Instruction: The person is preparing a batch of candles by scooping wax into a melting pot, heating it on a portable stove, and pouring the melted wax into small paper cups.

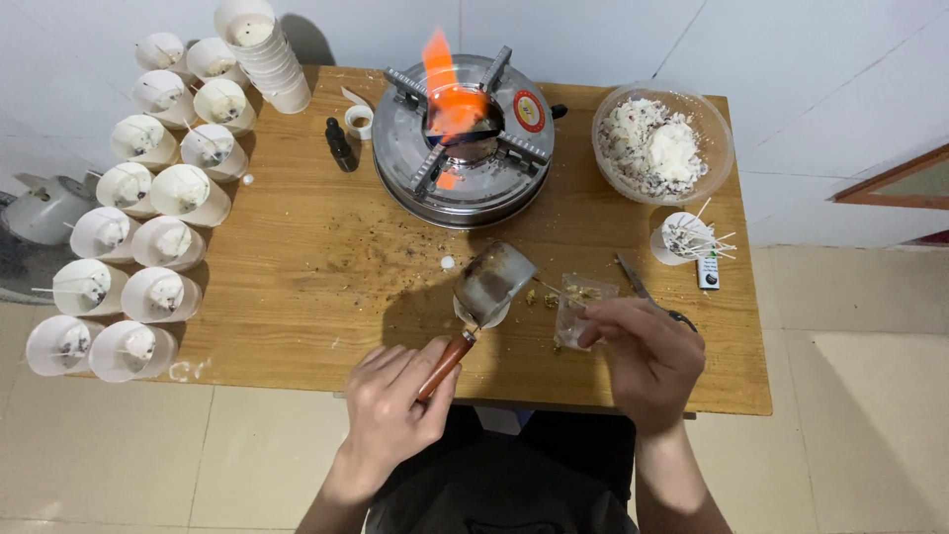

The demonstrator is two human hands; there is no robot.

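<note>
So: L hand (pixel 390 405) w/ fingers wrapped on the wooden handle of the small metal pot (pixel 491 282), near the counter's (pixel 297 267) front edge, mid-span. Pot's long axis runs from handle at front-left up to cup at back-right, tilted over a small white cup (pixel 481 314) beneath. R hand (pixel 643 351) fingers pinch a clear plastic cup (pixel 578 307), just right of the pot, nearly touching. R hand is nearer the clear cup; pot mouth faces it. Lit stove (pixel 463 138) sits toward the back edge, well apart.
</note>
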